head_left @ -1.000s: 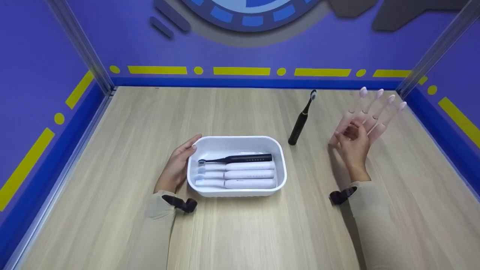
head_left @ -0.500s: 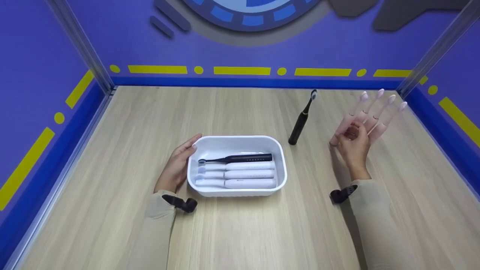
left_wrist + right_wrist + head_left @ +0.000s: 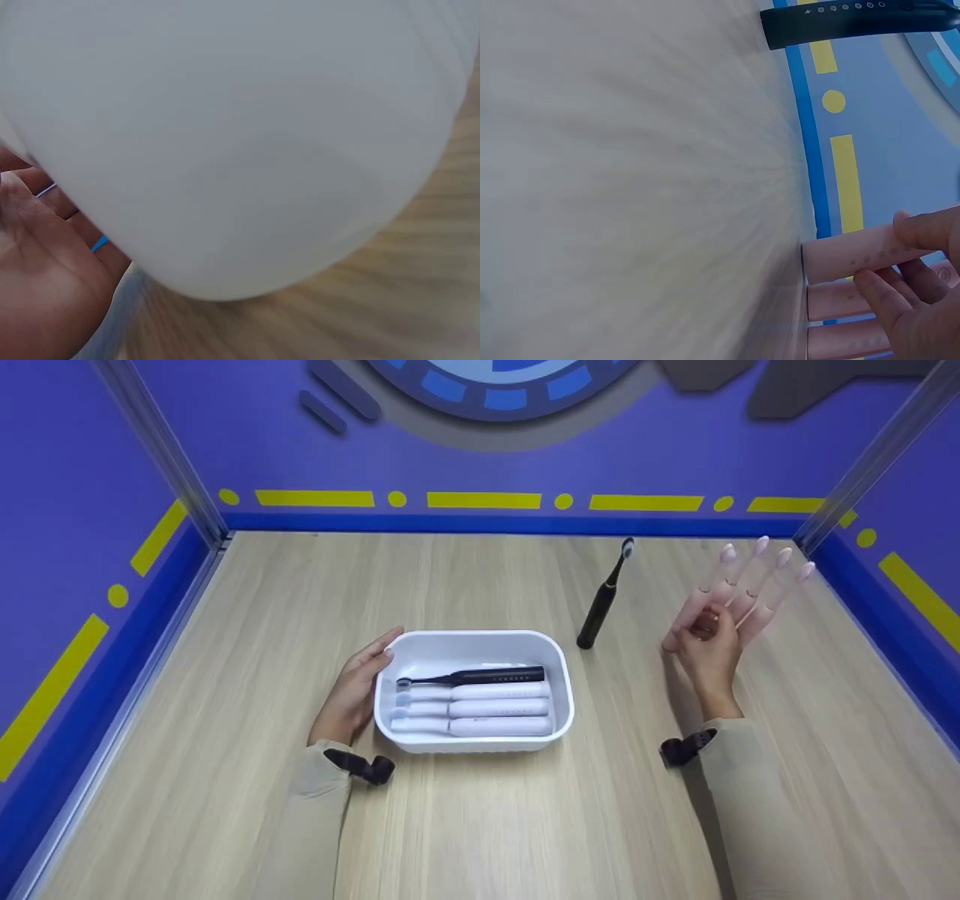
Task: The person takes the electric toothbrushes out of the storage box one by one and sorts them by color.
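In the head view, my left hand (image 3: 352,690) holds the left end of a white plastic bin (image 3: 480,746), thumb at the rim; some of its fingers are hidden behind the bin wall in the left wrist view. Inside lie a black electric toothbrush (image 3: 499,676) and several white electric toothbrushes (image 3: 501,708), side by side. At the right, my right hand (image 3: 711,656) pinches the handle of the leftmost pink electric toothbrush (image 3: 847,253) between thumb and fingers. More pink electric toothbrushes (image 3: 836,301) stand close beside it, partly hidden by the hand.
Between the bin and the pink row, another black electric toothbrush (image 3: 598,613) stands upright on the wooden table (image 3: 480,825). Blue-purple panels (image 3: 480,472) with yellow marks enclose the table's back and sides. A black camera sits on each wrist.
The pinched pink toothbrush has shifted very slightly to the right, its head now a little closer to the neighbouring one. My left hand and the bin stay put.
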Motion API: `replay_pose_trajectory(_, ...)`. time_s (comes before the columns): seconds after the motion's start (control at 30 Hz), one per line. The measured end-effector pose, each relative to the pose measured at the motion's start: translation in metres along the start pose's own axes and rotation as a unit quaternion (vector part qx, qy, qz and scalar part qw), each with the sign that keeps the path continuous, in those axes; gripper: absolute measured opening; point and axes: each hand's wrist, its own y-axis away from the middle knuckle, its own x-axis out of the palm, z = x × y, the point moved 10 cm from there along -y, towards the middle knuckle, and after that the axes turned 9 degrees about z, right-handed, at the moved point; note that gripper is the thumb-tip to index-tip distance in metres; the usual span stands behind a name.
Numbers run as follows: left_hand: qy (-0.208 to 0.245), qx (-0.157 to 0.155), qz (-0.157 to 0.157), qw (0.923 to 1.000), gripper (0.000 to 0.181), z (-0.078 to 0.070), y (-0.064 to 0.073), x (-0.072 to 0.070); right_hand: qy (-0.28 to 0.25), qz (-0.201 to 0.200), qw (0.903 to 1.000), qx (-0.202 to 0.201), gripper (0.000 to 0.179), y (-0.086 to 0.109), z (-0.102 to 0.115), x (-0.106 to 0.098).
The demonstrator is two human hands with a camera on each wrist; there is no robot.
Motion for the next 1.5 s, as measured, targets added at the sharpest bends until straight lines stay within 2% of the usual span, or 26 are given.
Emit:
replay_pose_trajectory(0.47,-0.003,-0.001,0.002,1.0,0.047,-0.0005,0.0004,0.0003,0.003,0.005,0.9998,0.017,0.043,-0.0004,-0.0038,0.0004)
replay_pose_trajectory(0.83,-0.008,-0.001,0.003,1.0,0.046,0.0005,0.0007,-0.0001,0.014,-0.006,0.9999,0.004,0.041,0.0023,-0.0031,-0.0027)
replay_pose_trajectory(1.13,-0.014,0.001,0.003,0.9999,0.047,-0.0008,0.0009,0.0005,0.018,-0.004,0.9996,0.019,0.041,0.0037,-0.0047,-0.0038)
replay_pose_trajectory(1.5,-0.014,-0.003,0.004,0.9999,0.047,0.0004,0.0003,-0.0005,0.018,-0.026,0.9995,0.002,0.038,0.0041,-0.0023,-0.0076)
